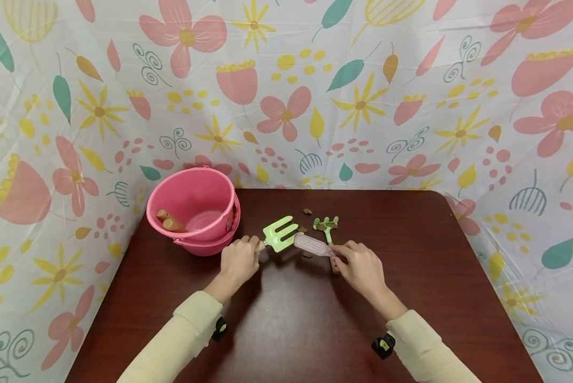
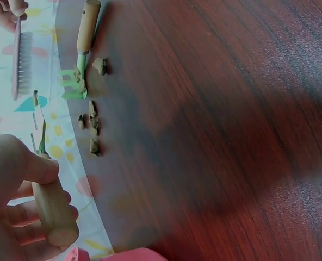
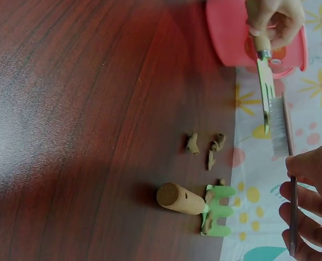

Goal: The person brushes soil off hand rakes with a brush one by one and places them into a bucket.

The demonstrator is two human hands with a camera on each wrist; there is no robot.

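My left hand grips the wooden handle of a small green garden fork, its tines raised above the table. Between the thumb and fingers of my right hand is a pale pinkish brush with white bristles. The brush is held close to the tines; whether the bristles touch them I cannot tell. Below lies a small green rake with a wooden handle, brown bits caught on its prongs. Several brown clumps lie on the tabletop near the rake.
Two nested pink buckets stand at the back left of the dark wooden table, with wooden handles inside the upper one. A flower-printed cloth hangs behind the table and along both sides.
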